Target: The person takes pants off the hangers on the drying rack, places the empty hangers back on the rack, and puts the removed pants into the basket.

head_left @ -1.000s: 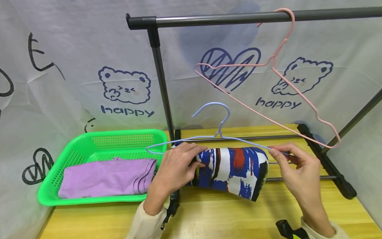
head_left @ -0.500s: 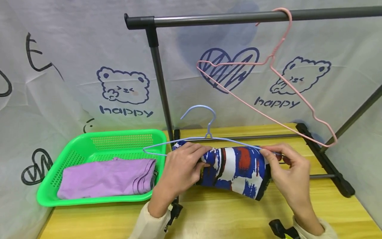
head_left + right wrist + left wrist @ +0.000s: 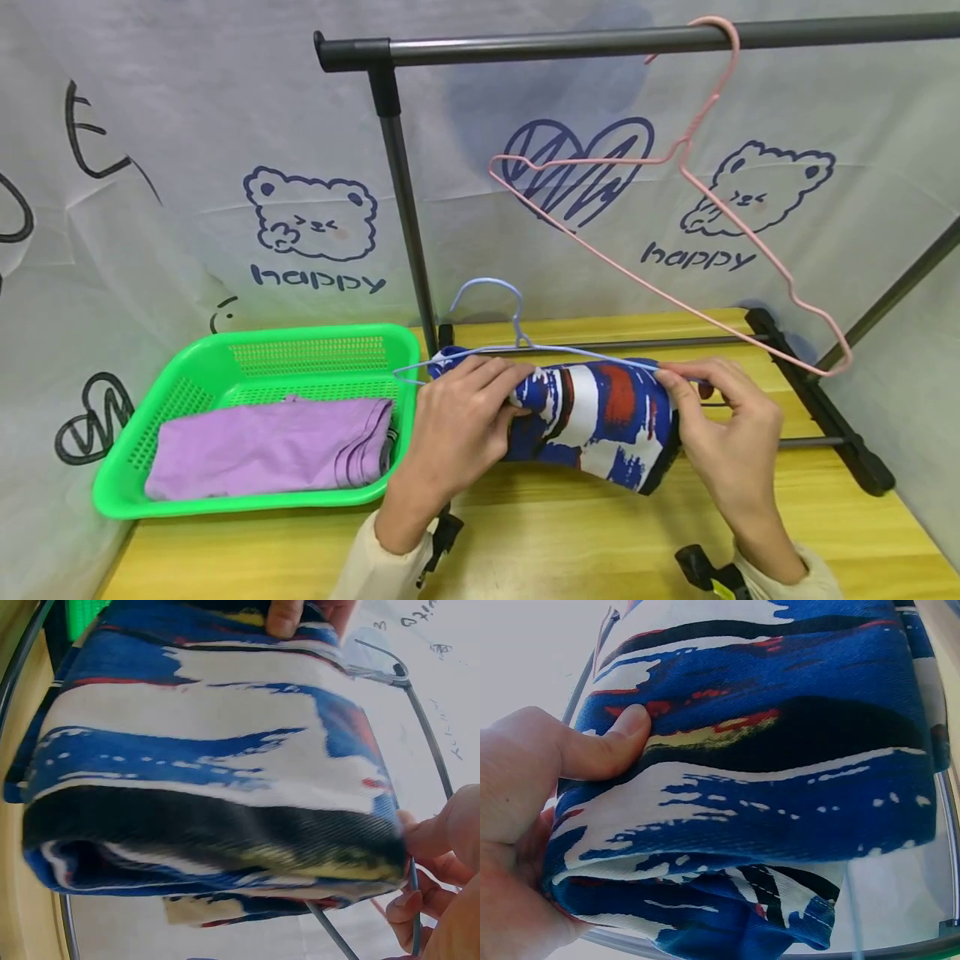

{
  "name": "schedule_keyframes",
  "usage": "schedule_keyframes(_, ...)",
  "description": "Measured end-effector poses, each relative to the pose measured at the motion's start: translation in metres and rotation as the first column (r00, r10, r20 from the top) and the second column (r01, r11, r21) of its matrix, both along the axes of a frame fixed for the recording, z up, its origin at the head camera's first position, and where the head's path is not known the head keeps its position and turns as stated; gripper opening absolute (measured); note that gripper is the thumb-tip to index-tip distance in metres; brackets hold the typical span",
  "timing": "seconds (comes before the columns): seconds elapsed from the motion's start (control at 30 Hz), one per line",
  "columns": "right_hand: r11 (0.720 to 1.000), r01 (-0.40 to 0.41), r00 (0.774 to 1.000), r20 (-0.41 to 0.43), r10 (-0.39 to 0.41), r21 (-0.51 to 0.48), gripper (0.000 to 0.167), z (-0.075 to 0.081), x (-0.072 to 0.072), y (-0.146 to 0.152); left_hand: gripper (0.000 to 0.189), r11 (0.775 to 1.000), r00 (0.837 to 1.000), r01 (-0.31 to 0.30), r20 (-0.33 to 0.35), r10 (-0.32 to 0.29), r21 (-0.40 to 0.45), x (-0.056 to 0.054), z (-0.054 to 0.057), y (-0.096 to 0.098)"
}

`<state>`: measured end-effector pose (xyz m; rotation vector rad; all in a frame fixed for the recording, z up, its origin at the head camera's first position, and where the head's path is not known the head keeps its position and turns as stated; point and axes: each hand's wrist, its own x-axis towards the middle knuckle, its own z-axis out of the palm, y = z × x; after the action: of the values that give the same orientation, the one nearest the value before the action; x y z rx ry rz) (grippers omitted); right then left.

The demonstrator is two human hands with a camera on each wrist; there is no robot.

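Note:
A folded piece of cloth (image 3: pixel 600 417) with a blue, white, red and black pattern hangs in front of me, tilted slightly. My left hand (image 3: pixel 453 425) grips its left part; the left wrist view shows the thumb (image 3: pixel 619 746) lying on the front of the folds. Along the cloth's upper edge lies a light blue wire hanger (image 3: pixel 517 321), hook up. My right hand (image 3: pixel 731 433) pinches the hanger's right arm beside the cloth's right edge. In the right wrist view the hanger wire (image 3: pixel 415 907) passes between those fingers. Part of the hanger is hidden behind the cloth and hands.
A pink hanger (image 3: pixel 637 271) hangs from the dark rail (image 3: pixel 525 48) of a clothes rack above. On the left, a green basket (image 3: pixel 112 467) holds a folded purple garment (image 3: pixel 270 450). The rack's foot (image 3: pixel 821 400) stands on the wooden table (image 3: pixel 570 542) at the right.
The blue hanger has shifted left and its hook has dropped lower. My right hand has moved left, bringing its pinch up to the cloth's right edge. My left hand keeps its grip.

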<state>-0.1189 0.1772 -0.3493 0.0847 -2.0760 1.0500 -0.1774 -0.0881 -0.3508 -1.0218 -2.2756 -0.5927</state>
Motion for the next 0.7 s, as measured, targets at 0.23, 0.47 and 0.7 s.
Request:
schedule_keyframes(0.23, 0.999, 0.037, 0.999, -0.029, -0.036, 0.002, 0.006, -0.003, -0.003, 0.004, 0.039, 1.000, 1.000, 0.005, -0.001, -0.005, 0.008, 0.003, 0.002, 0.001)
schedule_keyframes(0.47, 0.996, 0.088, 0.995, -0.041, -0.088, -0.008, 0.006, -0.007, -0.009, 0.005, 0.038, 1.000, 1.000, 0.003, -0.030, -0.002, 0.001, 0.006, 0.001, 0.007)
schedule_keyframes(0.7, 0.991, 0.123, 0.992, -0.010, -0.123, -0.050, 0.005, -0.013, -0.014, 0.010, 0.036, 1.000, 1.000, -0.007, -0.011, 0.007, -0.015, 0.010, 0.001, 0.010)
